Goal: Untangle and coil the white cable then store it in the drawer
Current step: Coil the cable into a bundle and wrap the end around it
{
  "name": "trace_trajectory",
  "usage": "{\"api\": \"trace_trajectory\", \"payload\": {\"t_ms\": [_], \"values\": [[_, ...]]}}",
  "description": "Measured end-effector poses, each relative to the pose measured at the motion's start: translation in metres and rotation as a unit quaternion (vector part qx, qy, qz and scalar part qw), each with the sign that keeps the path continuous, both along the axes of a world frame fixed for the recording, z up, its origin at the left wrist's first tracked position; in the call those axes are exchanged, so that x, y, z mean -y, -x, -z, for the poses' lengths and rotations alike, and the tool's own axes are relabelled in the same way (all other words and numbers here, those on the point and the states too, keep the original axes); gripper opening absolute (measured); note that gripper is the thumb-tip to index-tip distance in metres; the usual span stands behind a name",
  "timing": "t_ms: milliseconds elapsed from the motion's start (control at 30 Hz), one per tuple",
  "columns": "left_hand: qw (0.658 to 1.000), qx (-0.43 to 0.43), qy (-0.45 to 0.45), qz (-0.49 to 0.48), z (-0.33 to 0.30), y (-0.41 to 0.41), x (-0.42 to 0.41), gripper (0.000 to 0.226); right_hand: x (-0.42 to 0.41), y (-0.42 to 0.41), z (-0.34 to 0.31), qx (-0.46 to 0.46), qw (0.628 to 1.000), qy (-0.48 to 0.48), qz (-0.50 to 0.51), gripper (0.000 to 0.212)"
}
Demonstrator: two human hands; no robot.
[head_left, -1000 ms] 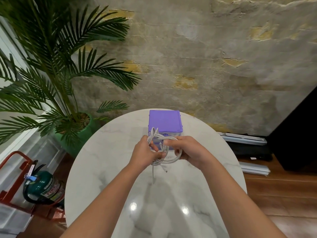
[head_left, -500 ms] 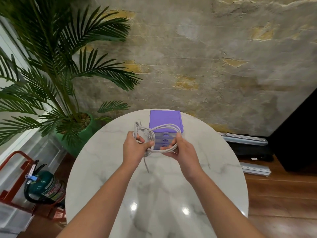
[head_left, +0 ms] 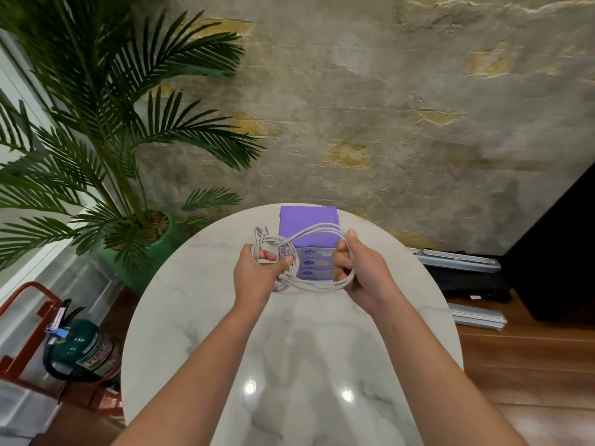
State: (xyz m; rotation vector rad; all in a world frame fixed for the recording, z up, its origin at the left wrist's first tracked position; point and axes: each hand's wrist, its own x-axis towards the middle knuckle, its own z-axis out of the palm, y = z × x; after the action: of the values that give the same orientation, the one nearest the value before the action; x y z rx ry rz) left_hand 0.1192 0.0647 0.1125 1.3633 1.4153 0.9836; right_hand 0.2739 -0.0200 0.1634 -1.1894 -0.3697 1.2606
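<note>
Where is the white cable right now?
In the head view the white cable is stretched in loops between the left hand and right hand, above the marble table, just before the purple drawer unit.

Both forearms extended fwd, bare. L hand (head_left: 257, 272) curled closed, fingers pinched around white cable (head_left: 309, 284) strands. R hand (head_left: 362, 268) apart from L, palm inward, fingers hooked through cable loops, thumb up.

Near half of the round white marble table (head_left: 199, 317) lies bare. At its far edge a purple plastic three-drawer unit (head_left: 308, 231) stands, fronted by looped white cable (head_left: 314, 284) strung between both hands.
</note>
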Motion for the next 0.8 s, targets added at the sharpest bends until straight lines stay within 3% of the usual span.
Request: {"api": "trace_trajectory", "payload": {"t_ms": [100,233,367,467,567,667,733,800], "values": [[1.0,0.016,0.01,0.009,-0.003,-0.004,0.001,0.04,-0.002,0.002,0.007,-0.215,0.976,-0.026,0.019,0.04],[0.998,0.054,0.035,-0.001,-0.004,-0.006,0.002,0.042,-0.004,0.012,0.001,-0.268,0.961,-0.046,-0.047,0.042],[0.998,0.04,0.022,-0.035,-0.005,0.006,-0.003,0.045,0.0,-0.004,-0.006,-0.213,0.967,-0.028,-0.136,0.039],[0.999,0.025,0.005,-0.044,-0.011,0.015,-0.01,0.044,0.009,-0.018,0.007,0.02,0.979,0.029,-0.198,0.036],[0.999,0.034,0.002,-0.027,-0.019,0.018,-0.013,0.045,0.017,-0.022,0.031,0.201,0.931,0.1,-0.287,0.037],[0.999,0.023,0.016,0.019,-0.021,0.016,-0.01,0.046,0.022,-0.017,0.046,0.24,0.898,0.126,-0.347,0.041],[0.997,0.035,0.035,0.059,-0.019,0.015,-0.006,0.049,0.02,-0.01,0.048,0.216,0.908,0.104,-0.343,0.054],[0.992,0.049,0.051,0.101,-0.016,0.011,-0.002,0.051,0.015,0.001,0.044,0.179,0.935,0.056,-0.301,0.053]]}}
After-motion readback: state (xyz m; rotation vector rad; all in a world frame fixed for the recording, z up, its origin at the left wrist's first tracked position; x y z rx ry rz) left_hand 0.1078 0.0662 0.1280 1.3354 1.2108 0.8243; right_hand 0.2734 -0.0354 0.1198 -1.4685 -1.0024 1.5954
